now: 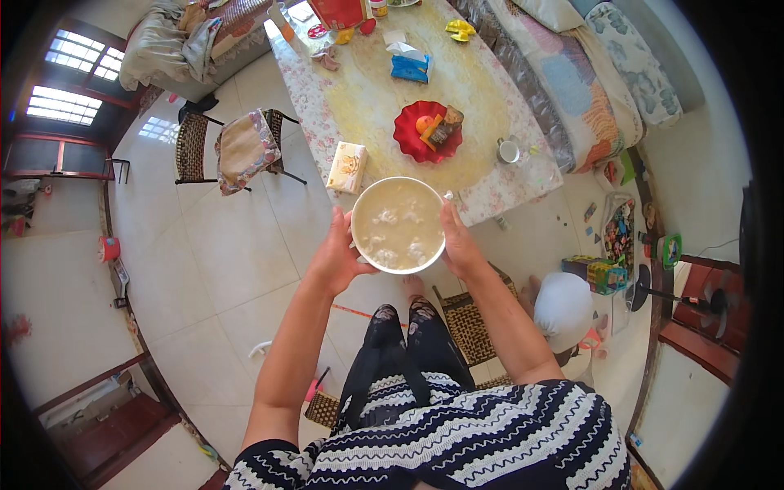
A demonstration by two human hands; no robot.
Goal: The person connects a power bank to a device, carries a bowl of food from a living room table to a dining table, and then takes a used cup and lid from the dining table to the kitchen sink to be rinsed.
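A round white bowl filled with pale, cloudy soup is held level in front of me. White lumps float in the liquid. My left hand grips the bowl's left side, its thumb along the wall and its fingers partly hidden. On the opposite side, my right hand is pressed round the bowl, most of its fingers out of sight beneath. The bowl overlaps the near edge of a long table with a flowered cover; whether it touches the table I cannot tell.
On the table are a tissue pack, a red scalloped dish with fruit and packets, a metal cup and a blue tissue packet. A woven chair and a person in a white cap are close at my right.
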